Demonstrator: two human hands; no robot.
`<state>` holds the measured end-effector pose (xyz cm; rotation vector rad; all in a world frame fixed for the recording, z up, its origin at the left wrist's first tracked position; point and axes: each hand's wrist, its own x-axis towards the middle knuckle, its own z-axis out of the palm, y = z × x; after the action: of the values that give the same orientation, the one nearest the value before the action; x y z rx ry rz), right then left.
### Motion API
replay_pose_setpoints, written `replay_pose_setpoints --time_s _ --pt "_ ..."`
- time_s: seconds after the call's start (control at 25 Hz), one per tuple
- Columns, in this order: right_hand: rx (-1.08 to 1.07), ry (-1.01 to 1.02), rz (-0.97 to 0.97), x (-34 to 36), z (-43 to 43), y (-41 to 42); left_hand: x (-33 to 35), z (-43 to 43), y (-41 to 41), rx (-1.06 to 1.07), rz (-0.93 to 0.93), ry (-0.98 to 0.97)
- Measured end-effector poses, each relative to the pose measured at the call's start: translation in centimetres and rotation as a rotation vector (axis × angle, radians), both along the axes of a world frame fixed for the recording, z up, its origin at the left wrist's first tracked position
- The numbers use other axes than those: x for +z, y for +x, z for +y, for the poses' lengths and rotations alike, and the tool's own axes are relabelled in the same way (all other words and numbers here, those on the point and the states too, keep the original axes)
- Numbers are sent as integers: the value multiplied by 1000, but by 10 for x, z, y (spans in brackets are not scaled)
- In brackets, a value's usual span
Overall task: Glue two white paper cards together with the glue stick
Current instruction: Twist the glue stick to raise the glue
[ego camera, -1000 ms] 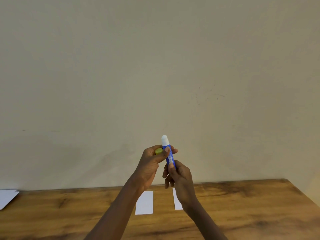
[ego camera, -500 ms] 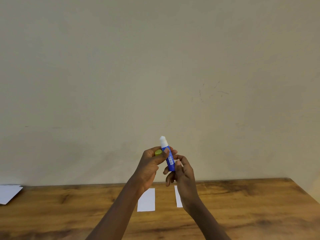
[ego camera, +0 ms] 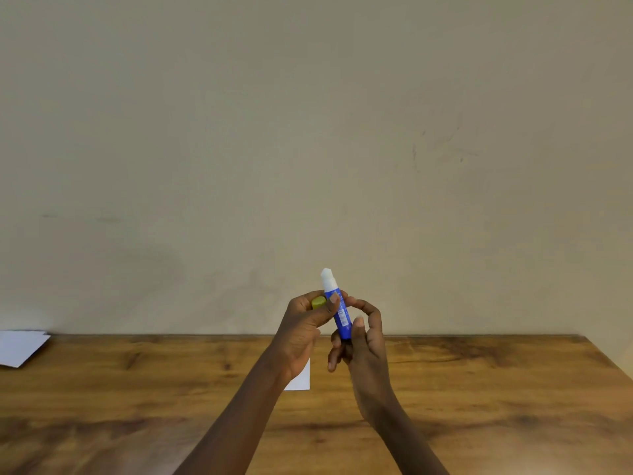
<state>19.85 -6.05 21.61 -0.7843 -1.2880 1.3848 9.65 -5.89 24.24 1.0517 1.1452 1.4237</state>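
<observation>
Both hands are raised above the middle of the desk, close together in front of the plain wall. The glue stick stands almost upright between them, leaning slightly to the left at the top, its blue barrel uncovered and a white tip of glue showing above the hands.

The left hand pinches the upper part of the barrel: the thumb lies across the front of it and the fingers wrap behind, so they are clamped on the stick. The same hand also keeps the yellow-green cap tucked against its fingers, just left of the barrel and touching it or nearly so.

The right hand takes the lower end. Its thumb presses the barrel from the near side and the index finger curls over from the right, closed on the base; the other fingers hang loosely curled below, apart from the stick.

On the desk beneath, 1 white paper card lies flat, mostly hidden by the left wrist. I cannot see a second card; the right hand covers that spot. A loose sheet of white paper rests at the far left edge of the desk, well apart from the hands.
</observation>
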Motion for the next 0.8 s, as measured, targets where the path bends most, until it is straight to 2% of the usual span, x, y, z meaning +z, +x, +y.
replay_pose_setpoints --time_s 0.2,0.32,0.44,0.64,0.8 --pt "4 -157 112 -16 14 -7 -21 8 -9 -77 -27 -54" --pt "-141 -281 244 -39 29 -14 -47 18 -15 -190 18 -169" --pt "-244 -430 331 -76 42 -19 -93 26 -29 -135 47 -324" --pt "-211 -447 -104 -152 55 -48 -174 23 -51 223 559 -404" --pt "-215 -374 -319 -187 64 -82 -201 19 -58 386 616 -396"
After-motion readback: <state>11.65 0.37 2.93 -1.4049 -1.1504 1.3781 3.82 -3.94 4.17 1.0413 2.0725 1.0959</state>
